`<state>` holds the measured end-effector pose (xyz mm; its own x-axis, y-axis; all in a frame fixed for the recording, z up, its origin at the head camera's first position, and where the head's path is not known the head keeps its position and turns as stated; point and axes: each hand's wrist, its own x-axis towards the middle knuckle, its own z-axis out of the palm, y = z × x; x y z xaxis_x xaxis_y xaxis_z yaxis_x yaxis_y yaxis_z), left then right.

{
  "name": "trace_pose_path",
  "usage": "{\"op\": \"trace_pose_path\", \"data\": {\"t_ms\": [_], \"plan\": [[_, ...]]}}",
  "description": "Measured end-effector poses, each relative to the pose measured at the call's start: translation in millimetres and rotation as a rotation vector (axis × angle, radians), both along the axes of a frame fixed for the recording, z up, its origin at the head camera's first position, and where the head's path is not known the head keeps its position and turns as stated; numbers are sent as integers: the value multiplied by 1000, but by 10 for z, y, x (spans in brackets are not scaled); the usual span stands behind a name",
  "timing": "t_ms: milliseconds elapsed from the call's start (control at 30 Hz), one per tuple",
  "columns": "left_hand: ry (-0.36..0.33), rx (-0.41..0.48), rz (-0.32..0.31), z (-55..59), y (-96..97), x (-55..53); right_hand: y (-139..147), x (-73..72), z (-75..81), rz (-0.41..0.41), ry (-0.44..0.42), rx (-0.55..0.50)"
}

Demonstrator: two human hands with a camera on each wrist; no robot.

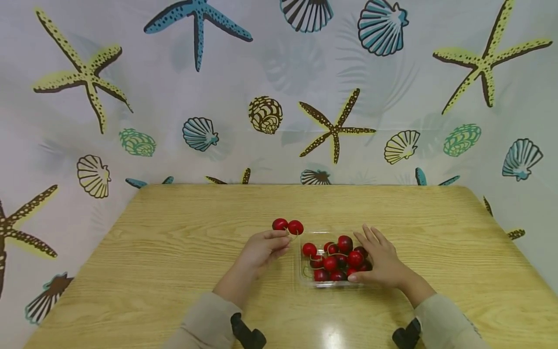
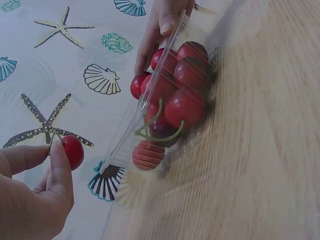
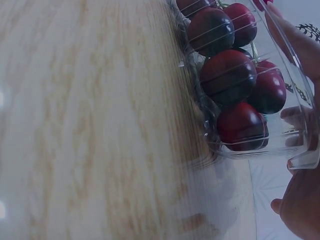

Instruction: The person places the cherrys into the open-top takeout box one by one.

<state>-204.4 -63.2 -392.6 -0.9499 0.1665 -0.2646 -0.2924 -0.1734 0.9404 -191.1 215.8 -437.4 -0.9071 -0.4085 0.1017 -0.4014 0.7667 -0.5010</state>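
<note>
My left hand (image 1: 263, 249) pinches thin green stems between thumb and fingertips, just left of the clear plastic container (image 1: 320, 284). Two red cherries (image 1: 287, 226) hang at those fingertips in the head view; the left wrist view shows one cherry (image 2: 73, 152) beside the thumb. Across the container's right end, my right hand (image 1: 383, 261) grips it, thumb over the front rim and fingers spread toward the back corner. Inside lie several red and dark red cherries (image 1: 330, 263), some with curved green stems (image 2: 172, 136). Part of the right hand shows through the plastic in the right wrist view.
The container stands on a light wood-grain table (image 1: 174, 271). Behind and at the sides hangs white cloth (image 1: 235, 97) printed with starfish and shells. Dark straps with small devices (image 1: 247, 332) sit on both sleeved wrists.
</note>
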Motion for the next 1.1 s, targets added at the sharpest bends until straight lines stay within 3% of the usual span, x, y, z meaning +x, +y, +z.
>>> {"op": "trace_pose_path", "data": {"t_ms": [400,433,633,667,1100], "plan": [[-10,8,-96,-11,219,57,-3,-4,13,-1,-5,0],[15,23,-114,-102,228,27,-3,-4,13,0,-5,-1],[11,23,-163,-129,346,54,10,-2,7,-3,-16,-9],[-11,8,-163,-46,374,91,12,-2,6,-4,-15,-8],[-35,-28,-163,-95,538,60,2,0,24,-8,-14,9]]}}
